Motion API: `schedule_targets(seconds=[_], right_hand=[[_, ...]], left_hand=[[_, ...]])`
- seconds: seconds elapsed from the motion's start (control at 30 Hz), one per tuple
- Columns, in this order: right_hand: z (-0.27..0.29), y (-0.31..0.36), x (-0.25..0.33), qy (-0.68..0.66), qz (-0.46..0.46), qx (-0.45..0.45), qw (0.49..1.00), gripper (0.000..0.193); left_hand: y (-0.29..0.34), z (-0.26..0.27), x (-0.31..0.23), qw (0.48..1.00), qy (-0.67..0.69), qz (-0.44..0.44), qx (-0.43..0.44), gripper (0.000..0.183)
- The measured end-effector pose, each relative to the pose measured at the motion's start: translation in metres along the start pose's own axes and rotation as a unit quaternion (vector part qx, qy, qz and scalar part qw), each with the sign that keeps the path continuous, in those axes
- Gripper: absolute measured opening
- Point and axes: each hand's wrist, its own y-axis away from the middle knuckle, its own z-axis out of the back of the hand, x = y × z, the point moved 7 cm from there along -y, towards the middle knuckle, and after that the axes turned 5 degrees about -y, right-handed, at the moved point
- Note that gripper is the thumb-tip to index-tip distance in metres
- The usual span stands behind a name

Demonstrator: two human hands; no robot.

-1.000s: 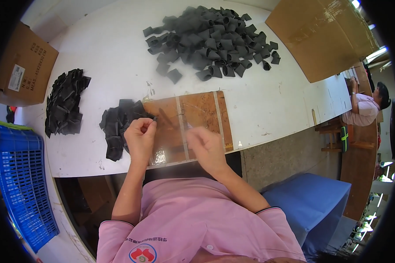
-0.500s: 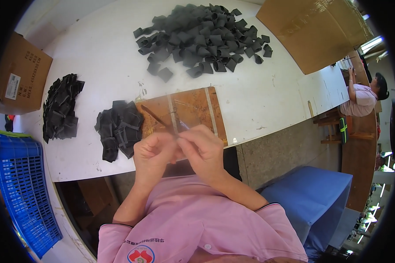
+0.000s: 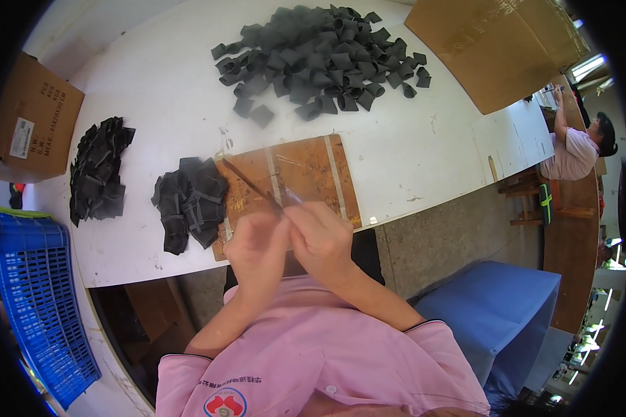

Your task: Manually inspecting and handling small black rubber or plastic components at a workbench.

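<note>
My left hand (image 3: pixel 256 243) and my right hand (image 3: pixel 321 240) meet over the near edge of a worn wooden board (image 3: pixel 306 163). The fingers of both are closed. From the right fingertips a thin dark strip (image 3: pixel 247 178), straight and narrow, slants up and left over the board; its exact kind is unclear. The left thumb and fingers press together right beside it, slightly blurred, and whatever they hold is hidden. Left of the board lies a pile of flat black fabric pieces (image 3: pixel 191 201), partly touching it.
Many dark grey folded fabric loops (image 3: pixel 313 62) are heaped at the table's far side. Another black stack (image 3: pixel 101 170) lies left. Cardboard boxes stand left (image 3: pixel 38 118) and far right (image 3: pixel 494 48). A blue basket (image 3: pixel 42 306), a blue bin (image 3: pixel 487 306) and a seated person (image 3: pixel 574 149) flank the table.
My left hand has shifted slightly right and down, its fingers turning closer to the right hand. The dark strip's far end reaches a little farther up and left. The person at right raised an arm.
</note>
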Motion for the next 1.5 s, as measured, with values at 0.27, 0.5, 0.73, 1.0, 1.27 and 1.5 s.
schedule_targets(seconds=[0.27,0.5,0.73,1.0,1.27,1.5], right_hand=[[-0.009,0.008,0.004,0.031,0.026,0.011,0.999,0.014],[-0.024,0.013,-0.006,0.067,0.018,0.054,0.996,0.014],[-0.020,0.003,-0.016,0.055,-0.022,0.041,0.997,0.015],[-0.053,0.028,-0.051,-0.580,-0.477,0.104,0.652,0.008],[-0.047,0.001,-0.019,-0.617,-0.496,0.176,0.585,0.019],[-0.038,-0.096,0.017,-0.530,-0.252,0.279,0.760,0.022]], left_hand=[[-0.009,0.000,0.022,0.982,0.125,0.132,0.052,0.005],[-0.005,0.001,0.000,0.960,-0.222,-0.159,-0.064,0.004],[-0.023,-0.004,0.034,0.940,0.275,0.204,0.011,0.014],[-0.025,0.008,0.003,0.991,0.119,0.045,0.037,0.015],[-0.024,0.008,-0.006,0.857,0.449,0.237,0.095,0.014],[-0.054,0.016,-0.091,0.569,0.753,0.154,0.292,0.037]])
